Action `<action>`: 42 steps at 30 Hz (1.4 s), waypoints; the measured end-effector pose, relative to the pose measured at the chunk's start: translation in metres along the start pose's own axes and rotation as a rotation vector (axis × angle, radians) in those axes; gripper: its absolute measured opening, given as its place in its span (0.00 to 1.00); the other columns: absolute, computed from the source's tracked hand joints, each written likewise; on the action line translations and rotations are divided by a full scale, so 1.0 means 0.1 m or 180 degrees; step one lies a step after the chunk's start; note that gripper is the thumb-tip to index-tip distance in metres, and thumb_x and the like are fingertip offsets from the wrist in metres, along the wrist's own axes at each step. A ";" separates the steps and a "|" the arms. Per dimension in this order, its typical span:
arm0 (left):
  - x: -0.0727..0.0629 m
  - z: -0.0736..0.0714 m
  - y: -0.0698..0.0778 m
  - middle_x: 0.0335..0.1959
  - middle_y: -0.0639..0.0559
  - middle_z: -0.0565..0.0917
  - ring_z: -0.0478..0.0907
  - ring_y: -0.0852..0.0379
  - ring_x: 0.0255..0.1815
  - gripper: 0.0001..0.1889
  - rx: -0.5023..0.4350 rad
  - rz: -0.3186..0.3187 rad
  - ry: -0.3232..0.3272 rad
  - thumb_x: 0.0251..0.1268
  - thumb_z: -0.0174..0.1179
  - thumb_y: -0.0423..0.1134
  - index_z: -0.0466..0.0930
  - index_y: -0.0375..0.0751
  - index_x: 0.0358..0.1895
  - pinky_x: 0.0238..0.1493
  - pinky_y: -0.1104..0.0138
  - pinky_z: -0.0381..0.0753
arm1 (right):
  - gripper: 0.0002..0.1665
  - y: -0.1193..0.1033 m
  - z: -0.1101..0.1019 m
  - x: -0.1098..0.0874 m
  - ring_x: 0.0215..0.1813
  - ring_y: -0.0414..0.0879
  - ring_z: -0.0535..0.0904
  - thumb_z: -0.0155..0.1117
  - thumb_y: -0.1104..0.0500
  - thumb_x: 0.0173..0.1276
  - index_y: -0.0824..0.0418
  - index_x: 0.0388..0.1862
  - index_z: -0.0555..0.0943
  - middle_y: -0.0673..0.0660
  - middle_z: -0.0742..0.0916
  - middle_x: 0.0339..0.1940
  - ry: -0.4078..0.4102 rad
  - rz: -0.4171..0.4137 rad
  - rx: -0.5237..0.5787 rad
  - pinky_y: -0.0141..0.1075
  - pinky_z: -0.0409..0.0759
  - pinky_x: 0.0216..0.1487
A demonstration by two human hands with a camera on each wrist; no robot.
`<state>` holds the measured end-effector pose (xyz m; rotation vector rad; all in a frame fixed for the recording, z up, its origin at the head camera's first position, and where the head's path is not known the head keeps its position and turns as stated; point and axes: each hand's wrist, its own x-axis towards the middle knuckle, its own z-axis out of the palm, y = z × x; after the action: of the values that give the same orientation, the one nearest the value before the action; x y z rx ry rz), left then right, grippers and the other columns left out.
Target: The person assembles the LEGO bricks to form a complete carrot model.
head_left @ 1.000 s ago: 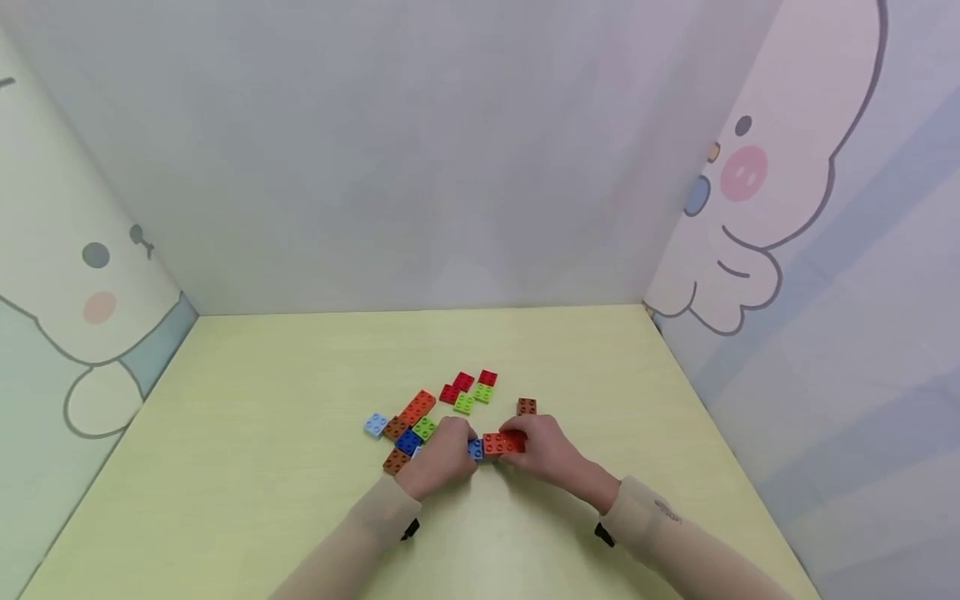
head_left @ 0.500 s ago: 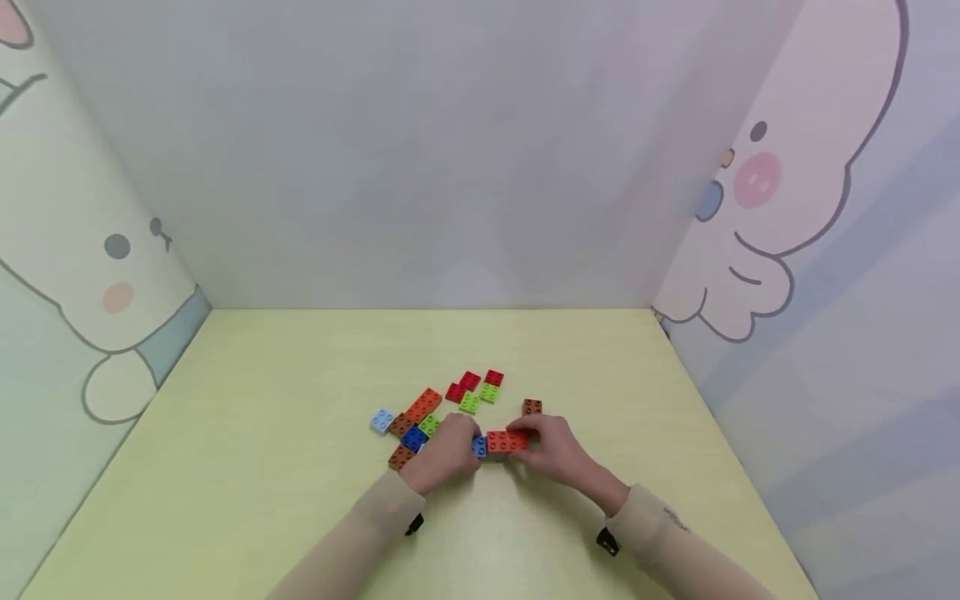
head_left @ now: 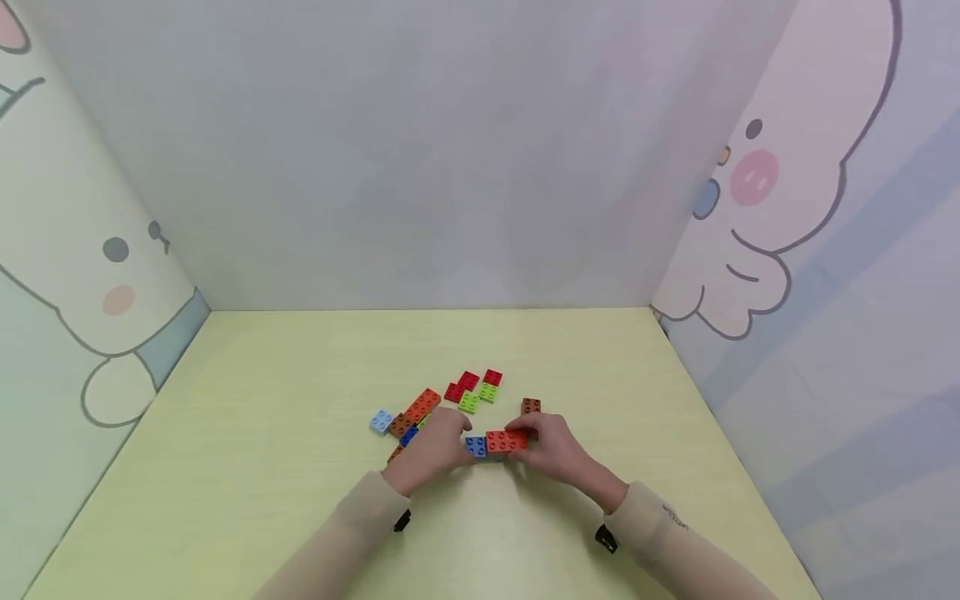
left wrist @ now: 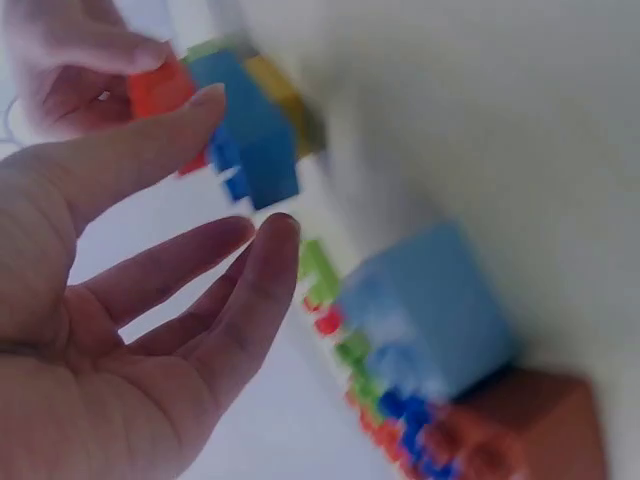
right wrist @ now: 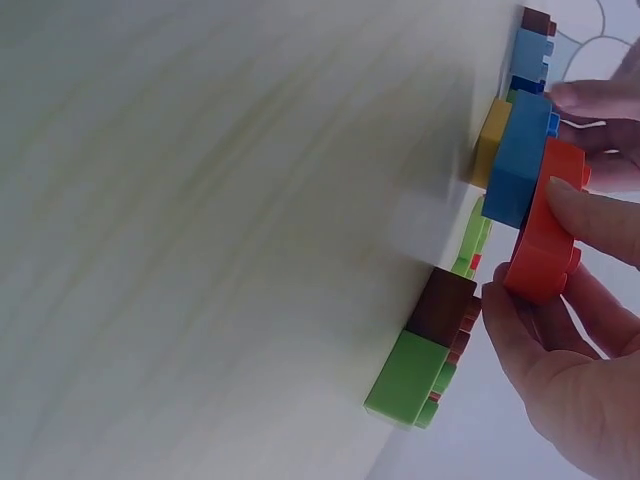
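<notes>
In the head view my right hand point(head_left: 558, 450) pinches the right part of a red toy building brick point(head_left: 497, 442) between thumb and fingers. That brick sits offset on top of a blue brick point(head_left: 475, 447), which rests over a yellow brick point(right wrist: 490, 142) seen in the right wrist view. My left hand point(head_left: 433, 448) is just left of the blue brick. Its thumb and fingers are spread apart with nothing gripped; in the left wrist view the thumb tip point(left wrist: 210, 97) overlaps the blue brick.
Left of the hands lie a light blue brick point(head_left: 381, 421), a long orange-red brick point(head_left: 422, 405) and several others. Small red bricks point(head_left: 468, 381) and lime green ones point(head_left: 468, 402) lie beyond. A brown brick point(right wrist: 442, 305) and a green brick point(right wrist: 408, 378) stand near my right hand.
My left hand has let go of the blue brick and drawn slightly left, its fingers opening. My right hand keeps its pinch on the red brick.
</notes>
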<state>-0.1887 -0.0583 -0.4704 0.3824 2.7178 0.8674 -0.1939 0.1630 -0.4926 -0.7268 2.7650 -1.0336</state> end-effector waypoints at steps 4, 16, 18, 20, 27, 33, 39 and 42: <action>0.02 -0.30 -0.07 0.39 0.43 0.81 0.74 0.50 0.38 0.19 0.0056 0.0094 0.0246 0.51 0.72 0.41 0.84 0.32 0.45 0.39 0.59 0.76 | 0.19 -0.01 -0.02 0.02 0.47 0.43 0.78 0.75 0.64 0.53 0.60 0.46 0.84 0.50 0.85 0.43 -0.0037 0.0006 0.0001 0.42 0.76 0.50; 0.17 -0.61 -0.43 0.46 0.41 0.80 0.76 0.48 0.42 0.22 -0.0025 -0.0326 0.0646 0.57 0.68 0.44 0.81 0.32 0.50 0.42 0.57 0.79 | 0.19 -0.02 -0.04 0.02 0.47 0.45 0.78 0.75 0.64 0.53 0.61 0.46 0.84 0.51 0.85 0.43 -0.0049 0.0029 -0.0061 0.43 0.76 0.50; 0.19 -0.59 -0.45 0.46 0.41 0.80 0.76 0.48 0.42 0.23 -0.0049 -0.0372 0.0672 0.57 0.68 0.44 0.81 0.32 0.52 0.43 0.57 0.79 | 0.19 -0.02 -0.04 0.02 0.47 0.44 0.78 0.75 0.64 0.53 0.61 0.46 0.84 0.51 0.85 0.44 -0.0056 0.0039 -0.0057 0.42 0.76 0.50; 0.21 -0.56 -0.46 0.47 0.40 0.80 0.77 0.47 0.43 0.25 -0.0038 -0.0393 0.0698 0.57 0.68 0.45 0.79 0.31 0.54 0.44 0.56 0.79 | 0.19 -0.02 -0.03 0.02 0.47 0.44 0.78 0.75 0.63 0.53 0.60 0.46 0.84 0.50 0.85 0.44 -0.0070 0.0079 -0.0065 0.42 0.76 0.50; 0.26 -0.49 -0.48 0.49 0.38 0.79 0.74 0.49 0.35 0.29 0.0069 -0.0682 0.0596 0.58 0.67 0.47 0.76 0.28 0.56 0.42 0.58 0.79 | 0.18 -0.02 -0.02 0.02 0.46 0.43 0.76 0.75 0.62 0.53 0.59 0.45 0.85 0.49 0.84 0.43 -0.0117 0.0120 -0.0058 0.42 0.76 0.49; 0.34 -0.42 -0.57 0.28 0.43 0.76 0.73 0.53 0.23 0.20 0.0101 -0.0943 0.0372 0.56 0.68 0.47 0.76 0.32 0.37 0.23 0.66 0.72 | 0.18 -0.03 0.01 0.01 0.45 0.43 0.76 0.75 0.63 0.53 0.59 0.45 0.84 0.48 0.84 0.42 -0.0094 0.0102 -0.0030 0.41 0.76 0.49; 0.40 -0.37 -0.60 0.24 0.45 0.72 0.72 0.52 0.23 0.19 0.0123 -0.0997 0.0295 0.55 0.70 0.46 0.70 0.36 0.32 0.22 0.67 0.69 | 0.19 -0.04 0.02 0.01 0.45 0.42 0.77 0.75 0.62 0.53 0.59 0.46 0.84 0.48 0.84 0.42 -0.0088 0.0085 -0.0050 0.40 0.76 0.49; 0.42 -0.36 -0.59 0.26 0.44 0.72 0.72 0.51 0.25 0.20 0.0148 -0.0995 0.0288 0.54 0.70 0.46 0.71 0.36 0.33 0.23 0.67 0.70 | 0.19 -0.06 0.00 0.00 0.44 0.43 0.77 0.75 0.62 0.53 0.60 0.46 0.84 0.48 0.84 0.42 -0.0075 0.0071 -0.0034 0.41 0.76 0.48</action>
<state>-0.2496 -0.1102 -0.4842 -0.0760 2.7787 0.7511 -0.1920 0.1592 -0.4890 -0.7031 2.7543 -1.0005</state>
